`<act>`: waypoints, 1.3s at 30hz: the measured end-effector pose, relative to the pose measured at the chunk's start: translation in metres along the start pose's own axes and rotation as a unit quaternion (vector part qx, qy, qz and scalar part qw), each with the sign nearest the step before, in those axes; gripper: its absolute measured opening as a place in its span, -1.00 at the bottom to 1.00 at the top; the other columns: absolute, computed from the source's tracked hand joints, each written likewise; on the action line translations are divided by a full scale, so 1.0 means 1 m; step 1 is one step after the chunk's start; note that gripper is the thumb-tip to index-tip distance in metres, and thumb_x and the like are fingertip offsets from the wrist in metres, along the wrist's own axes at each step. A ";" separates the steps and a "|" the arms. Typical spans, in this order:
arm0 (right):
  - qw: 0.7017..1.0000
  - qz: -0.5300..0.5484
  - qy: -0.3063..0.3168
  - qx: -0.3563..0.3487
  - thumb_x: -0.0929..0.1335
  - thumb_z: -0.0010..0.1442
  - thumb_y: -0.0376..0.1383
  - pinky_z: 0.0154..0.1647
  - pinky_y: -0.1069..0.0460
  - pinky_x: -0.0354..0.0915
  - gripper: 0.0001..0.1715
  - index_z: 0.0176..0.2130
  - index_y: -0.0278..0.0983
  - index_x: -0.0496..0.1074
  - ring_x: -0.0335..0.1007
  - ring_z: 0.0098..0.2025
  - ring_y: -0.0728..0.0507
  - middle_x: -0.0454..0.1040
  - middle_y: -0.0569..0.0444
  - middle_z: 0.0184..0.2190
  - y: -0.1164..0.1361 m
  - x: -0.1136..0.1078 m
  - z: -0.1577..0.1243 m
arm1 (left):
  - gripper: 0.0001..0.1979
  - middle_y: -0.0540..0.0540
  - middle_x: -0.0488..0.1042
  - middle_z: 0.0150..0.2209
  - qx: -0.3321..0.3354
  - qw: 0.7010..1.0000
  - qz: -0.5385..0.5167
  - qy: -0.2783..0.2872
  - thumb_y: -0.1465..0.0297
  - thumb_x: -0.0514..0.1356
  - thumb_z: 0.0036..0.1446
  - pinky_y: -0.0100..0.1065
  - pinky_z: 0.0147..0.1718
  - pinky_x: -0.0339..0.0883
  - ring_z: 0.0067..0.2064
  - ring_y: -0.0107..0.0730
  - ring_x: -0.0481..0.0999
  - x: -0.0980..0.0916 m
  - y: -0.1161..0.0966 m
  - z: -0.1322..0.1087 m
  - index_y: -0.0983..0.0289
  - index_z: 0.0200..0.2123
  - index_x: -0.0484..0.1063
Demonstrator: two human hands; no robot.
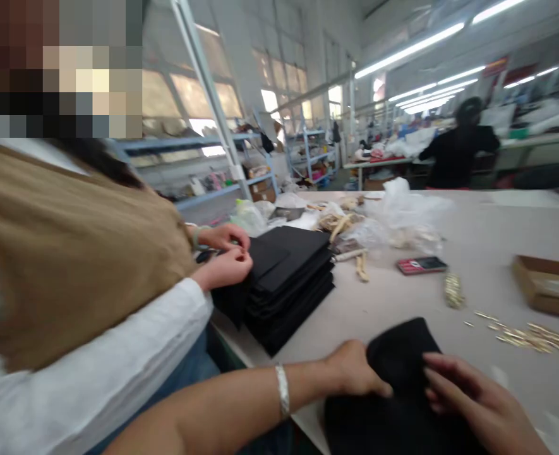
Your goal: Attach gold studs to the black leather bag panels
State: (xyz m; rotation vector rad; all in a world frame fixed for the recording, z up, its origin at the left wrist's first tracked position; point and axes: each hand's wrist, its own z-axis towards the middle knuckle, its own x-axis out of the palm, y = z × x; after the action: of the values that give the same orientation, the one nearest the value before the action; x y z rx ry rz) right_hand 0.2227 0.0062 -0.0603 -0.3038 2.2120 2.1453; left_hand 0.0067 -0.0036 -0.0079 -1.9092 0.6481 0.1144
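A piece of black fabric (402,347) lies at the table's near edge, its far end raised and folded over. My left hand (355,370) grips its left side, the thumb on top and the other fingers hidden behind the cloth. My right hand (468,392) is at the fabric's right edge, its fingers curled together in a pinch. Whatever those fingertips hold, if anything, is too small or blurred to make out. Loose gold-coloured metal pieces (530,338) are scattered on the table to the right, beyond my right hand.
A stack of black fabric pieces (288,265) stands left of centre, and a co-worker's hands (227,256) are pinched together beside it. Farther off lie a phone (421,265), a gold-coloured bundle (453,291), plastic bags (402,215) and an open cardboard box (549,287). Another person (462,148) is in the background.
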 end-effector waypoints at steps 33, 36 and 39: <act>0.748 -0.663 0.007 -0.027 0.30 0.25 -0.21 -0.12 -0.11 0.33 -0.71 -0.14 -0.38 0.39 0.41 -0.17 -0.12 0.45 -0.02 -0.19 0.009 -0.067 0.119 | -0.89 0.12 0.57 -0.26 0.643 0.600 0.401 -0.258 0.46 0.18 0.07 -0.30 -0.54 0.17 -0.51 -0.45 0.35 -0.020 -0.002 -0.080 0.32 -0.30 0.48; 0.771 -0.636 -0.021 -0.025 0.28 0.22 -0.30 -0.13 -0.11 0.30 -0.73 -0.15 -0.44 0.43 0.43 -0.17 -0.20 0.49 -0.18 -0.23 0.016 -0.063 0.118 | -0.89 0.10 0.57 -0.26 0.638 0.604 0.398 -0.266 0.45 0.19 0.07 -0.31 -0.57 0.18 -0.52 -0.47 0.35 -0.021 0.002 -0.086 0.30 -0.30 0.48; 0.809 -0.585 -0.028 -0.041 0.25 0.19 -0.33 -0.17 -0.04 0.29 -0.69 -0.13 -0.37 0.48 0.45 -0.19 -0.22 0.54 -0.16 -0.27 0.031 -0.055 0.100 | -0.90 0.08 0.57 -0.25 0.638 0.608 0.385 -0.276 0.44 0.18 0.08 -0.31 -0.58 0.19 -0.52 -0.48 0.35 -0.021 0.006 -0.091 0.29 -0.32 0.49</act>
State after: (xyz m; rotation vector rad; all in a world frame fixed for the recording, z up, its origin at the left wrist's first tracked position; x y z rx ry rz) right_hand 0.2609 0.1119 -0.0244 -1.1887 1.2216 1.4394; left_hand -0.0330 -0.0766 0.0340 -0.0607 0.7413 0.5842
